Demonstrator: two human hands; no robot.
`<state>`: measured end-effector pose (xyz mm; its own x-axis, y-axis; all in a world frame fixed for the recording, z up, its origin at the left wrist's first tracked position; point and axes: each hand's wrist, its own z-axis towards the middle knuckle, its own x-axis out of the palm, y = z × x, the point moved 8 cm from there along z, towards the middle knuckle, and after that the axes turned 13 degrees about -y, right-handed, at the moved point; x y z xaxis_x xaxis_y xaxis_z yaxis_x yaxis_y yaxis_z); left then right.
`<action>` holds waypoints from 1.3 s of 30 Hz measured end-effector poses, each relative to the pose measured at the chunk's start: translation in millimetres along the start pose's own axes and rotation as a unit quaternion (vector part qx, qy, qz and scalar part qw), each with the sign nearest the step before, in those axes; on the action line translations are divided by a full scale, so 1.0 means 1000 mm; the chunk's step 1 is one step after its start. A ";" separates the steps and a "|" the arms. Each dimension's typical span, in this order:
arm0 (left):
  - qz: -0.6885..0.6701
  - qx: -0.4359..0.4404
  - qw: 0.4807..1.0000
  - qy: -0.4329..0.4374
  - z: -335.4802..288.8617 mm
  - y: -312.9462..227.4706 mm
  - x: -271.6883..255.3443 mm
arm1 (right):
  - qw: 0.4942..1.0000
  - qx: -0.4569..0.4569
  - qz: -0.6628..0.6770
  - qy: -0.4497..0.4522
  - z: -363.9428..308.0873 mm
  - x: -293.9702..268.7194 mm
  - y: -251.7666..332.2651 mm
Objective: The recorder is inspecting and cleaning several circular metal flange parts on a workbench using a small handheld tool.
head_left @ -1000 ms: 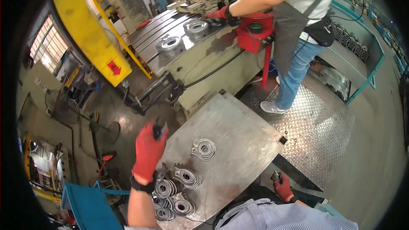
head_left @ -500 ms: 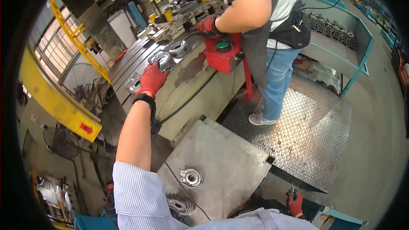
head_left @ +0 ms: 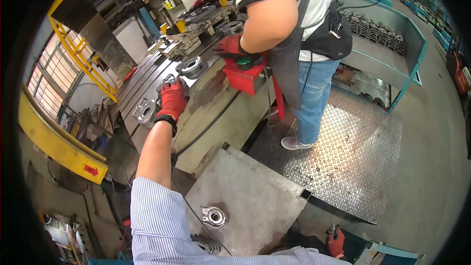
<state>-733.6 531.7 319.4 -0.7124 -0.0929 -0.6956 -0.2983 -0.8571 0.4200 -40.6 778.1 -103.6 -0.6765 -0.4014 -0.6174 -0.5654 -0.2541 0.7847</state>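
Holding left hand (head_left: pixel 172 100) curled over one ring (head_left: pixel 169 78), cannot tell if gripped, with second ring (head_left: pixel 195 71) beyond, third ring (head_left: pixel 150 111) leftward. Gripping one tool (head_left: pixel 334 228) in right hand (head_left: pixel 336 243).

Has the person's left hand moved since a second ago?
Yes. The left hand has gone forward, from near the grey metal table to a metal ring on the slotted machine bed.

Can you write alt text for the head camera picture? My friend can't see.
A red-gloved left grip is on a metal part on a slotted table; the right grip seems to hold a small tool. A co-worker stands ahead.
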 end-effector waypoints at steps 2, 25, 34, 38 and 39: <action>-0.020 0.024 0.995 -0.097 -0.009 -0.017 -0.022 | 1.000 0.013 0.020 0.020 -0.001 0.006 -0.014; -0.737 -0.675 -0.005 0.019 -0.566 -0.144 -0.081 | 0.974 -0.169 -0.036 0.144 -0.091 0.034 0.074; -0.737 -0.659 0.000 0.149 -0.645 -0.198 -0.096 | 0.972 -0.169 -0.016 0.160 -0.125 0.024 0.102; -0.658 -0.592 0.243 0.398 -0.639 -0.166 -0.129 | 0.972 -0.190 -0.031 0.139 -0.134 0.022 0.097; -0.635 -0.543 0.333 0.436 -0.639 -0.154 -0.125 | 0.972 -0.189 -0.033 0.135 -0.136 0.021 0.096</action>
<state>-193.1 351.1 -30.9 0.1478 0.9889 -0.0132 0.7366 -0.1190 -0.6658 -44.9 625.7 -33.6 -0.4673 -0.5767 -0.6701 -0.3547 -0.5720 0.7396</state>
